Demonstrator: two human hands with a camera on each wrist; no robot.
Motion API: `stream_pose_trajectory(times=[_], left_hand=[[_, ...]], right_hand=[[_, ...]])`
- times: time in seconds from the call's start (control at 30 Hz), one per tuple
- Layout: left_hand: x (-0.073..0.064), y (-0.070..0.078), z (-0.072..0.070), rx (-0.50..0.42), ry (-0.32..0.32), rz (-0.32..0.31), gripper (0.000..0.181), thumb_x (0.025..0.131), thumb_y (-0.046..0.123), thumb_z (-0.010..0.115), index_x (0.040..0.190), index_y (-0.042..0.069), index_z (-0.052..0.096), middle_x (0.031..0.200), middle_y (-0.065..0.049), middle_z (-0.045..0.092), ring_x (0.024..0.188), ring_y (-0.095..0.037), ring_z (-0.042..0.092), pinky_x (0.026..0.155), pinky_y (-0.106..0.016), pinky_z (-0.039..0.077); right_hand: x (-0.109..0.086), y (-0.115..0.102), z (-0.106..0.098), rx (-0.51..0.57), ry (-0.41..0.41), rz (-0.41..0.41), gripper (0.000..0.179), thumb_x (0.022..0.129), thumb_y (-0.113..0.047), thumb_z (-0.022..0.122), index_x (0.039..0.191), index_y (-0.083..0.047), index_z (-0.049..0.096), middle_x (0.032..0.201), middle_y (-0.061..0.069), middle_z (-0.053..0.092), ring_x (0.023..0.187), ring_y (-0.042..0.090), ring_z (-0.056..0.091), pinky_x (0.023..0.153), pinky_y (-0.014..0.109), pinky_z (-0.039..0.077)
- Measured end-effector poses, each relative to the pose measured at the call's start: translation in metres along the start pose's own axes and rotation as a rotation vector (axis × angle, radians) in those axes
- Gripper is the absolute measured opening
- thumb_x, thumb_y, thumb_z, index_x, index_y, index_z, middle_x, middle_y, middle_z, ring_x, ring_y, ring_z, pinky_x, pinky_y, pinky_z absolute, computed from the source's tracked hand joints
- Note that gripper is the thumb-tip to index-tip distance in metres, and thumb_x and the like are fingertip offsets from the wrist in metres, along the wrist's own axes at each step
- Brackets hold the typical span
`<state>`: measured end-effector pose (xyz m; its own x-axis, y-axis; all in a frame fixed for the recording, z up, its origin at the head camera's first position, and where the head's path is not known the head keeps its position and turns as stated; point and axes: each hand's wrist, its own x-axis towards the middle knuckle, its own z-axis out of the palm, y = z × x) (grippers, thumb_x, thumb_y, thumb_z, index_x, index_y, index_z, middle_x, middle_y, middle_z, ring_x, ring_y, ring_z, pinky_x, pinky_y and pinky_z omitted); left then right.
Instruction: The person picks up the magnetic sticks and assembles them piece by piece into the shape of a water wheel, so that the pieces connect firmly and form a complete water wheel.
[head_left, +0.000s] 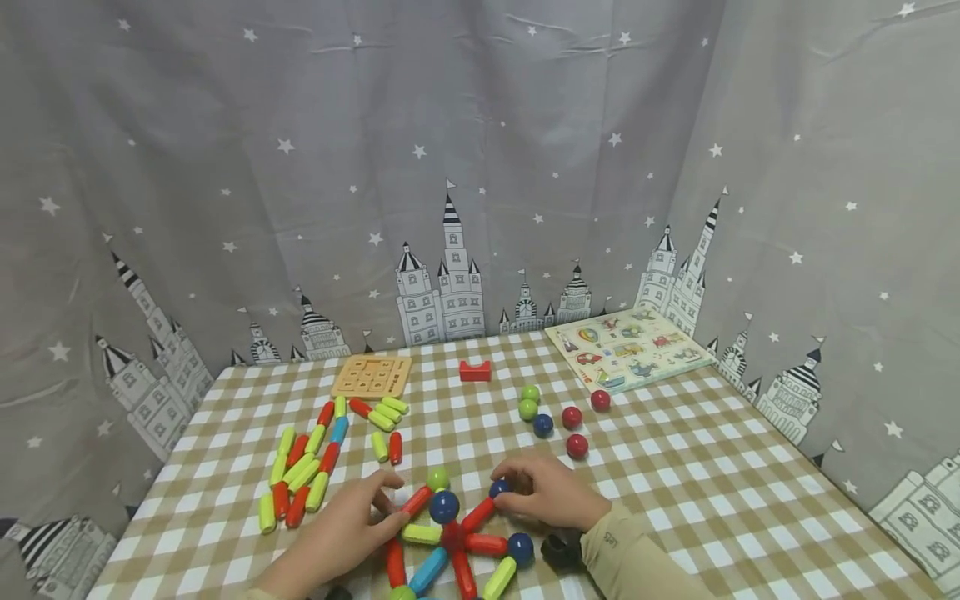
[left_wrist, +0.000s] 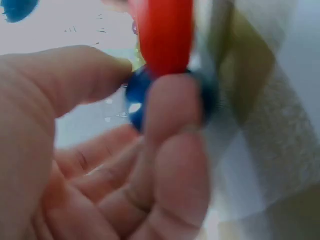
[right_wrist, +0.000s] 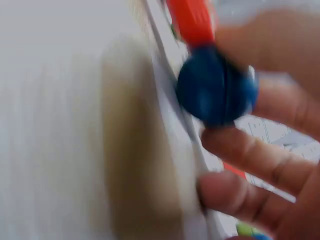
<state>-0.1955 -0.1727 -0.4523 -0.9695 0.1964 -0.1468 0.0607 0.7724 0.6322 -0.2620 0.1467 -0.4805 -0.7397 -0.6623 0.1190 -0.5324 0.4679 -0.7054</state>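
A toy built of magnetic-looking rods and balls stands between both hands in the head view, with red rods (head_left: 487,545), a yellow-green rod (head_left: 422,534) and a light blue rod (head_left: 428,571) spreading from a red ball (head_left: 452,536). My left hand (head_left: 351,527) pinches a blue ball (left_wrist: 137,97) at the end of a red rod (left_wrist: 165,35); its fingers cover that ball in the head view. On the other side, my right hand (head_left: 553,490) pinches another blue ball (right_wrist: 202,90), joined to a red rod (right_wrist: 192,20). Another blue ball (head_left: 445,507) and a green ball (head_left: 438,478) show between the hands.
Loose red and yellow-green rods (head_left: 303,473) lie to the left on the checked cloth (head_left: 240,433). Several loose balls (head_left: 572,417) sit back right. Farther back are a wooden number puzzle (head_left: 372,377), a red block (head_left: 475,372) and a picture board (head_left: 630,348).
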Motion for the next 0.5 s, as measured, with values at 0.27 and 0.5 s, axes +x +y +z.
stream_pose_trajectory(times=[0.27,0.5], left_hand=[[0.012,0.005,-0.029,-0.004,0.081,-0.093,0.023,0.097,0.025,0.070,0.111,0.009,0.062,0.088,-0.006,0.067,0.068,-0.019,0.063,0.058,-0.034,0.052],[0.057,-0.019,-0.022,0.166,0.241,-0.031,0.046,0.090,0.028,0.080,0.124,0.002,0.065,0.102,-0.008,0.065,0.086,-0.020,0.061,0.069,-0.038,0.052]], right_hand=[[0.011,0.008,0.006,-0.011,0.092,-0.016,0.040,0.093,-0.035,0.077,0.129,-0.018,0.072,0.106,-0.010,0.070,0.066,0.001,0.051,0.060,0.018,0.042],[0.012,0.012,0.012,0.027,0.078,-0.014,0.039,0.093,-0.035,0.077,0.128,-0.020,0.072,0.106,-0.013,0.071,0.065,0.001,0.053,0.060,0.018,0.043]])
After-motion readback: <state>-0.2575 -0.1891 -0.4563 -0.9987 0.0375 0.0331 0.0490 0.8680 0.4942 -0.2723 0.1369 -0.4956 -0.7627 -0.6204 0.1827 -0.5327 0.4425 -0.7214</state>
